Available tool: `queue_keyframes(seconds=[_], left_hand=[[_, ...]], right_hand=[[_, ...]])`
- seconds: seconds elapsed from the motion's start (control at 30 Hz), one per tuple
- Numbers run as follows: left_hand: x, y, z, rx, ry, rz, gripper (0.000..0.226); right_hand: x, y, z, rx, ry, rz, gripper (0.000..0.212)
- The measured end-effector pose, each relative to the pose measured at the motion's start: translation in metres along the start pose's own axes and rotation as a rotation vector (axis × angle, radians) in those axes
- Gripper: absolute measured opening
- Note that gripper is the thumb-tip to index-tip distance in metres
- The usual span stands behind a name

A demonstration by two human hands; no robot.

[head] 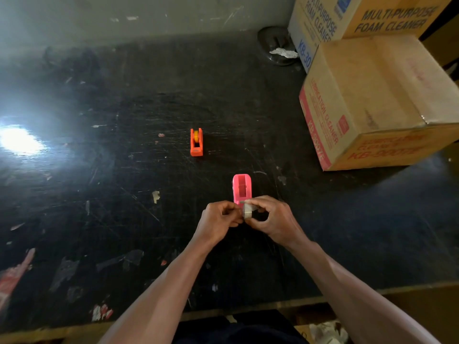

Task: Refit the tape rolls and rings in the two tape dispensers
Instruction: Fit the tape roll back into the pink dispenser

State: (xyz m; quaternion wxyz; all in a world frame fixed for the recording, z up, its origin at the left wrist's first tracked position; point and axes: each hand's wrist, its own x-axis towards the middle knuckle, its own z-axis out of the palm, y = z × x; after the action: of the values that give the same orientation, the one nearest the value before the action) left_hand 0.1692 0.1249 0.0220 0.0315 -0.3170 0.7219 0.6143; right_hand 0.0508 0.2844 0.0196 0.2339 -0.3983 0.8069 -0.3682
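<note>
Head camera shows both hands — left hand (219, 217), right hand (269, 217) — pinching a small tape roll (248, 211) just over the pink dispenser's (242, 188) near end, toward the tabletop's near edge. Light, stiff, probably sticky — best held by its rims.

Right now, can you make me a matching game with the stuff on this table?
Things:
1. orange dispenser
2. pink dispenser
3. tape roll
4. boxes

Places:
A. held in both hands
B. stacked at the right of the table
C. alone in the middle, roll fitted
D. just beyond the hands, slot empty

Pairs: 1-C, 2-D, 3-A, 4-B
</note>
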Motion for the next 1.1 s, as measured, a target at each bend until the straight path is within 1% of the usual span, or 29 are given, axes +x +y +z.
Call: queue_keyframes(seconds=[0.13,0.33,0.57,1.03,1.1], left_hand=[[-0.002,0.002,0.000,0.008,-0.024,-0.001,0.016],[-0.003,0.002,0.001,0.045,-0.049,0.004,0.016],[-0.003,0.001,0.003,0.065,-0.021,0.034,0.019],[-0.005,-0.006,-0.002,0.069,0.009,0.035,0.019],[-0.004,-0.006,-0.004,0.068,0.013,0.033,0.018]], right_hand=[[-0.001,0.003,-0.002,-0.005,-0.023,-0.003,0.044],[-0.003,0.006,0.000,0.000,-0.030,0.003,0.046],[-0.002,0.008,0.001,0.014,-0.014,0.014,0.046],[0.000,0.005,0.009,0.077,-0.049,0.041,0.044],[0.000,0.006,0.011,0.075,-0.038,0.067,0.049]])
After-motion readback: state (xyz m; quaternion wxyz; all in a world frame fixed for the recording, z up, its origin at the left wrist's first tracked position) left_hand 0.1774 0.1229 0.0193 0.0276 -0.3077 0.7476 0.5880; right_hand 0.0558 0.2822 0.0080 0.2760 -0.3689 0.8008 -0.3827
